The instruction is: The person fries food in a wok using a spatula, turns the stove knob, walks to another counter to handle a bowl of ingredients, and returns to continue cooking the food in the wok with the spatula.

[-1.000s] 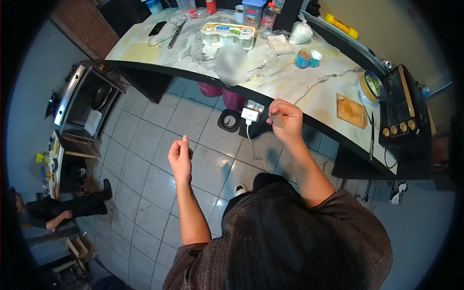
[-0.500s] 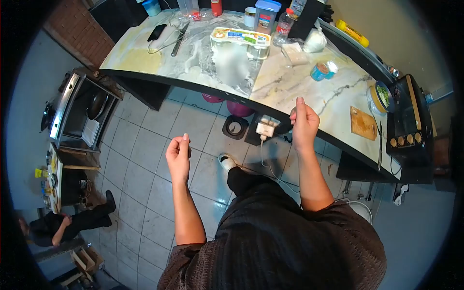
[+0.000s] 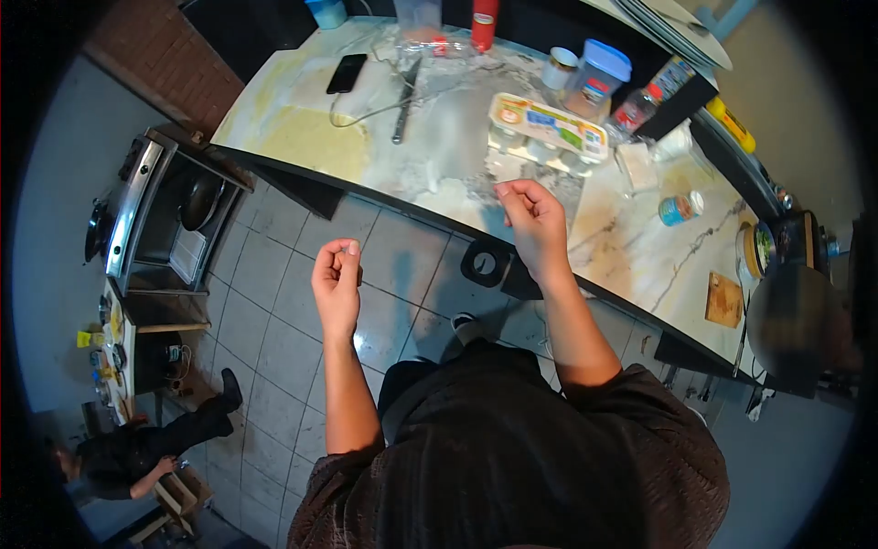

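My left hand (image 3: 337, 288) is raised over the tiled floor, in front of the counter. Its fingers are curled in with the thumb against them, and nothing shows in it. My right hand (image 3: 538, 229) hovers by the counter's front edge, also with bent fingers and nothing visible in it. Nearest to it on the marble counter (image 3: 439, 197) is an egg carton (image 3: 549, 131) with a printed label. Left of the carton lie a knife (image 3: 402, 108) and a black phone (image 3: 347, 74). A small blue-labelled jar (image 3: 679, 209) lies to the right.
A blue-lidded container (image 3: 596, 78), a red-capped bottle (image 3: 637, 108) and a red bottle (image 3: 484, 25) line the back. A wooden cutting board (image 3: 723, 300) is at the right end. At far left is a stove (image 3: 160, 206); another person (image 3: 128, 462) is below it.
The view has turned, so the counter and its things appear shifted right. My right hand now shows nearer the egg carton, its thumb less upright. My left hand stays raised and curled.
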Motion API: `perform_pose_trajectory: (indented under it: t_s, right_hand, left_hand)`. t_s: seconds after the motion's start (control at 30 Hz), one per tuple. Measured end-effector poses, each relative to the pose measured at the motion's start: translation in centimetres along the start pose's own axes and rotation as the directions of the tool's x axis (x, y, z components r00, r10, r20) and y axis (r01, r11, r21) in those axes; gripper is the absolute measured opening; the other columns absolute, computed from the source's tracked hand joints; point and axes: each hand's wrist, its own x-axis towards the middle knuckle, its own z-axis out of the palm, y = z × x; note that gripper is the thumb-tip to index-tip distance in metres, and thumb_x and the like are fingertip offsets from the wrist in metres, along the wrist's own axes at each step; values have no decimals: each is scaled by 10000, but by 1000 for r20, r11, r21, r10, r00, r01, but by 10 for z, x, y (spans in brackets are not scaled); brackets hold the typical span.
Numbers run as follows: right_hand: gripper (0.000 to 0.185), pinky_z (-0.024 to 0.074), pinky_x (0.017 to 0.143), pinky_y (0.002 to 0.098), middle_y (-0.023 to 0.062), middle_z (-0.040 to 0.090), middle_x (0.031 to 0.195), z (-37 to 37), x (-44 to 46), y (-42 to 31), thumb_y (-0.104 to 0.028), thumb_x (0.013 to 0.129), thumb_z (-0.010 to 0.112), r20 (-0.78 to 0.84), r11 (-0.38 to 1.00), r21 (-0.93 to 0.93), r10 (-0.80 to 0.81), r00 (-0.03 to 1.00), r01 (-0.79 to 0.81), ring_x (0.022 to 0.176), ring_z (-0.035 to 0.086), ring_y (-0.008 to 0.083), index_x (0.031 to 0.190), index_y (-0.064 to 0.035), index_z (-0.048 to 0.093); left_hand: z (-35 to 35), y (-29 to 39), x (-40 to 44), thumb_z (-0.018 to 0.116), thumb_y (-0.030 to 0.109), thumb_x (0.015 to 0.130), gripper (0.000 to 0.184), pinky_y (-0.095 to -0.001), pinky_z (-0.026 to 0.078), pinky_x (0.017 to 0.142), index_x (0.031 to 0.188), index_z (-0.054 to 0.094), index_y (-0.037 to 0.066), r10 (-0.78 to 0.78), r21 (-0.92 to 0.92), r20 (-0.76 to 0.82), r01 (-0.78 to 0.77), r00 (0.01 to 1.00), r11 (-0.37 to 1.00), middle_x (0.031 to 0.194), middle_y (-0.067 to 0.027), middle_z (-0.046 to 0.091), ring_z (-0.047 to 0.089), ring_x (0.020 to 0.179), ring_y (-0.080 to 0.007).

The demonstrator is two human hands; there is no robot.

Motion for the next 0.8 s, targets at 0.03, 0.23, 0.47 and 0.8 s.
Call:
perform_pose_trajectory:
  t_s: [0.03, 0.23, 0.47, 0.8]
  right_hand:
    - [144, 296, 476, 186, -61, 478, 576, 19, 5, 0, -167, 859, 601, 22, 1000, -7, 12, 1000, -12, 514, 383, 16, 850, -24, 594]
    - [147, 297, 478, 192, -61, 474, 577, 147, 23, 19, -165, 850, 607, 40, 998, -56, -26, 999, 29, 516, 381, 16, 843, -18, 603]
    - [121, 296, 497, 174, -80, 416, 589, 324, 16, 36, -116, 823, 631, 152, 977, -138, -140, 978, 162, 533, 339, 20, 887, -14, 616]
    - [112, 329, 522, 173, -64, 447, 605, 498, 53, 57, -117, 817, 633, 256, 964, -222, -86, 963, 145, 567, 370, 24, 861, -14, 632]
  left_hand:
    - [-14, 0, 9, 564, 148, 887, 117, -179, 228, 459, 909, 548, 35, -12, -20, -12, 12, 1000, 1000, 588, 81, 398, 310, 512, -4]
    - [-118, -10, 70, 552, 156, 893, 115, -184, 231, 458, 914, 557, 44, -2, -39, -46, 0, 999, 999, 587, 77, 392, 318, 503, -13]
    - [-275, 8, 134, 553, 160, 895, 122, -178, 240, 473, 915, 555, 39, 90, -88, -44, -93, 995, 992, 597, 69, 408, 325, 511, -16]
    - [-423, 9, 218, 559, 164, 893, 123, -179, 238, 461, 898, 566, 41, 38, -65, -221, -54, 975, 996, 602, 70, 393, 325, 512, -17]
